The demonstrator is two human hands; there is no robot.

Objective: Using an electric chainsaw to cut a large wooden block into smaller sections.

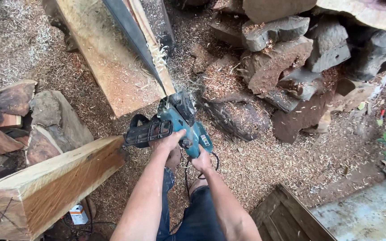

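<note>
Even, diffuse daylight illuminates the scene without glare, casting only soft shadows beneath the squared timber beam (50,183) and between the stacked log slabs (291,58), while wide-angle distortion bends the edges and flying sawdust (179,78) blurs.

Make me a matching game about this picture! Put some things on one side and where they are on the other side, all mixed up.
Things:
1. chainsaw
2. squared wooden beam
3. stack of rough log pieces
4. small white box

Places:
A. on the ground under the near end of a beam, bottom left
B. piled at the top right
C. held in both hands, its bar cutting into a timber
D. lying at the lower left, pencil marks on its end

Pairs: 1-C, 2-D, 3-B, 4-A
</note>
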